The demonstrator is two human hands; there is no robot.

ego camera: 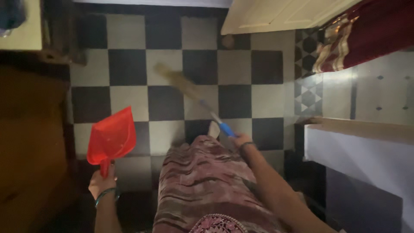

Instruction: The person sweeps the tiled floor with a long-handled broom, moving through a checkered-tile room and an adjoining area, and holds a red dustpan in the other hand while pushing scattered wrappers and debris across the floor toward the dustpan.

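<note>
Head view: our left hand (pixel 101 181) grips red dustpan (pixel 111 139), scoop looks empty; right hand (pixel 240 140) grips broom (pixel 189 92) over checkered floor (pixel 164 64).

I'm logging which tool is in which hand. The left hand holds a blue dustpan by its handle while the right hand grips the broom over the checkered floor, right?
Not quite: the dustpan in the left hand is red, not blue, as the head view shows. The right hand does grip the broom over the checkered floor.

Your dustpan (pixel 113 137) is red. Your broom (pixel 196 96) has tan bristles and a blue grip. Floor (pixel 164 64) is black-and-grey checkered. Your skirt (pixel 207 181) is maroon with pale stripes. Curtain (pixel 366 30) is dark red, gold-banded. Door (pixel 276 15) is cream.
</note>
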